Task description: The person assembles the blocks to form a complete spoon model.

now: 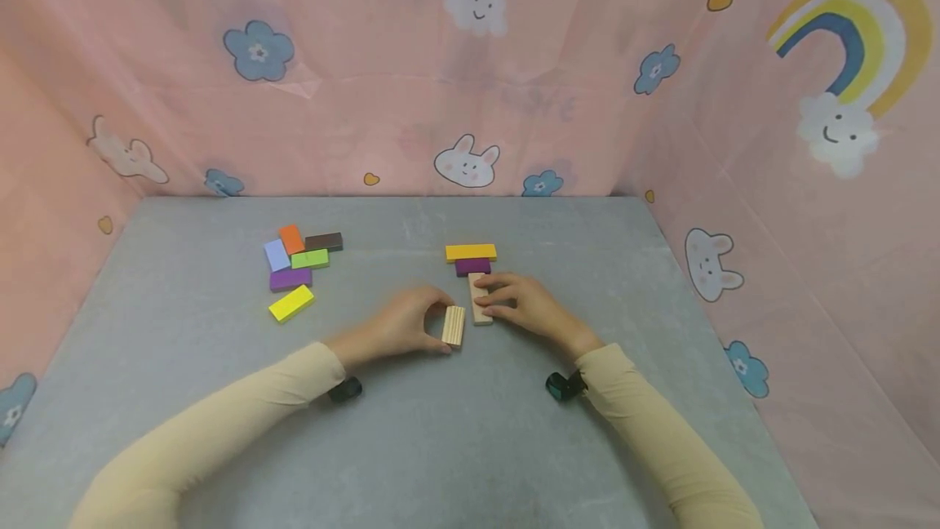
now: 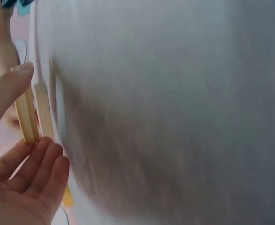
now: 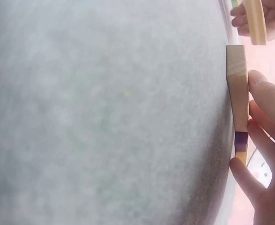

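In the head view my left hand (image 1: pixel 405 319) pinches a light wooden block (image 1: pixel 454 326) with lengthwise stripes, thumb at the near end and fingers at the far end. The left wrist view shows this striped block (image 2: pixel 26 117) raised off the grey table. To its right lies a plain wooden block (image 1: pixel 479 300), long side pointing away from me. My right hand (image 1: pixel 532 308) rests its fingertips on that block, fingers loosely bent. A purple block (image 1: pixel 472 268) sits at the plain block's far end, and a yellow-orange block (image 1: pixel 471 252) lies crosswise just behind it.
On the left of the grey table (image 1: pixel 411 447) lies a loose group: orange (image 1: pixel 291 239), dark brown (image 1: pixel 324 242), light blue (image 1: pixel 277 255), green (image 1: pixel 310 259), purple (image 1: pixel 290 279) and yellow (image 1: pixel 291 304) blocks. A pink printed curtain (image 1: pixel 352 121) borders the table's back and sides.
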A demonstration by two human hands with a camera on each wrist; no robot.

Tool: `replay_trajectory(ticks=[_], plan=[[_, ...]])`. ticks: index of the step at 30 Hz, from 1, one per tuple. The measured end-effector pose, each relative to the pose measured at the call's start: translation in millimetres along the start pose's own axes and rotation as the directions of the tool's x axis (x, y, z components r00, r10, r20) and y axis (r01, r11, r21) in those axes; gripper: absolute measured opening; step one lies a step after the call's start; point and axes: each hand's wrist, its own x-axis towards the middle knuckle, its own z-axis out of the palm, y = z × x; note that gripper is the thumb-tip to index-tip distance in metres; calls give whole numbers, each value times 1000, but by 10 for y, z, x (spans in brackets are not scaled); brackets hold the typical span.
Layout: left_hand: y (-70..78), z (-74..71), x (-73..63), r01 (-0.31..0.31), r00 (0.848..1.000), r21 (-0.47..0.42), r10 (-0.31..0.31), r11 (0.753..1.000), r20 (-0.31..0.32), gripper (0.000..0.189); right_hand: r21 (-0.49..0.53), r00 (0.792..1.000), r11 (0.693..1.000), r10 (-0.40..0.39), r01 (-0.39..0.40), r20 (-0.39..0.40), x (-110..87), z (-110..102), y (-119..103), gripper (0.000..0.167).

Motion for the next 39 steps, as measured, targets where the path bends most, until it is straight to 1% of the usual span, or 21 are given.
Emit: replay_trajectory(ticks=[7,10,16,25,32,39], plan=[[191,186,39,-7,1000,37,7,999,1,66,3,999,1000,-29,29,-14,15,4,22,23],[260,251,57,8,1000,41,-8,999,2,66,3,999,999,-38,39,-17,15,3,27,23],[344,354,92,24,1000,54,-24,998,-2,68,12,998,999,-51,52,-23,16,7,45,22],[419,413,108,42,999,73,-42,996,-8,69,16,998,998,-56,57,-28,21,-5,31,22],[424,446,117,27,999,91,-25,995,-26,69,22,999,999,-47,47,-28,22,2,33,23],[418,481,127,40,999,113,-37,993,-26,62,14,998,999,-51,51,-28,28,2,30,23]])
